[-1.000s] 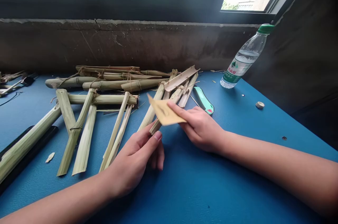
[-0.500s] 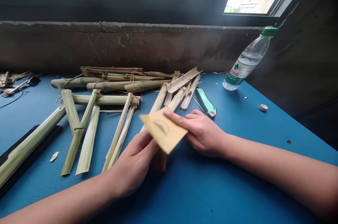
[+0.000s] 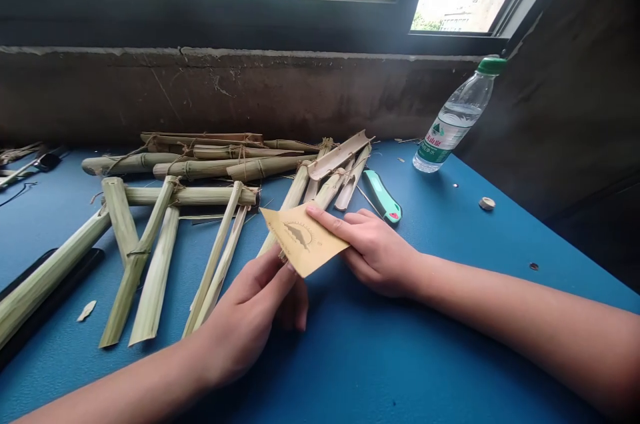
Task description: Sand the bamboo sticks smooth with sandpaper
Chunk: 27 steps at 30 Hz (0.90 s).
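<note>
Between my two hands is a tan, roughly square sheet (image 3: pixel 301 239) with a worn dark patch in its middle. My right hand (image 3: pixel 373 247) pinches its right edge, index finger laid along the top. My left hand (image 3: pixel 255 307) is closed on its lower left edge with thumb and fingers. The sheet hovers just above the near end of a split bamboo strip (image 3: pixel 295 194) on the blue table (image 3: pixel 380 357).
Several green bamboo strips tied with fibre (image 3: pixel 190 191) are spread over the left and middle of the table. A teal utility knife (image 3: pixel 383 196) lies behind my right hand. A water bottle (image 3: pixel 455 119) leans at the wall, with a small ring (image 3: pixel 487 203) nearby.
The sheet has turned flatter toward me, showing its worn patch, and my left hand has come up and taken hold of its lower edge. The camera shifted slightly.
</note>
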### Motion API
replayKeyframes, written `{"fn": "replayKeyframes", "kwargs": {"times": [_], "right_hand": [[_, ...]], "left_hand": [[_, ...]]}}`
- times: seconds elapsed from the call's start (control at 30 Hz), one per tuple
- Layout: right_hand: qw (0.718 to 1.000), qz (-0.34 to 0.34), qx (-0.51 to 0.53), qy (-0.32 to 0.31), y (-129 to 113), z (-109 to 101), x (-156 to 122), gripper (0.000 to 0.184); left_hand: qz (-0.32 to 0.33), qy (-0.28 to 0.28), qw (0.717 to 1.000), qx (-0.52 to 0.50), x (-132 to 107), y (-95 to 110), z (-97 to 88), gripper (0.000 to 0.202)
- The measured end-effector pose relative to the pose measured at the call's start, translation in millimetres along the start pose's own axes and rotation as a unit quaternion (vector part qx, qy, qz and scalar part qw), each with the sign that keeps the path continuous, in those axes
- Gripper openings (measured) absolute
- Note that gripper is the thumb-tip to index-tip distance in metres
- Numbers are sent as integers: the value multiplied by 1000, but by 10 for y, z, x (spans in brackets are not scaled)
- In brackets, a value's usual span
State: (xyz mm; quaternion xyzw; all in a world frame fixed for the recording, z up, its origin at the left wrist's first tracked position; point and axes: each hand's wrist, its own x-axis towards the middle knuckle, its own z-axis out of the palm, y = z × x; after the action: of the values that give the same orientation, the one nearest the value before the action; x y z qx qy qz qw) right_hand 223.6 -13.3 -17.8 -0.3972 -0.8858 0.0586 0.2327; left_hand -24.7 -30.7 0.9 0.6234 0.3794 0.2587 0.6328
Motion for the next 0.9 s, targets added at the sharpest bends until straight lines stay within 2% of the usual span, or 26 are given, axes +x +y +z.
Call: {"fn": "replayKeyframes", "kwargs": {"times": [0.1,0.2,0.37,0.43,0.53,0.6,0.67,0.73,0.9], "right_hand": [[1000,-6,6,-6,2,0,-8,63],[1000,8,8,-6,-3,-7,-14,61],[993,114,-5,44,-2,3,-9,56],[996,84,-18,34,-3,13,-13,58],[999,-21,-27,-5,-12,16,-24,63],[1000,-6,-24,-4,-13,10,-27,63],[998,61,-2,15,-4,2,-25,60],[995,94,21,26,11,-2,-20,59],[999,-7,29,-13,25,4,-11,66]], "left_hand": [[0,-5,1000,-3,13,7,9,53],[1,-6,1000,-9,23,10,22,47],[-11,-3,1000,-11,1,-15,26,46],[-10,-3,1000,-16,-6,-34,17,48],[-6,-2,1000,-28,1,-46,3,49],[-5,-2,1000,-25,9,-37,1,47],[-9,-4,1000,-15,9,-23,6,47],[-11,-6,1000,-10,1,-15,10,46],[-10,-6,1000,-16,-14,-28,3,49]]}}
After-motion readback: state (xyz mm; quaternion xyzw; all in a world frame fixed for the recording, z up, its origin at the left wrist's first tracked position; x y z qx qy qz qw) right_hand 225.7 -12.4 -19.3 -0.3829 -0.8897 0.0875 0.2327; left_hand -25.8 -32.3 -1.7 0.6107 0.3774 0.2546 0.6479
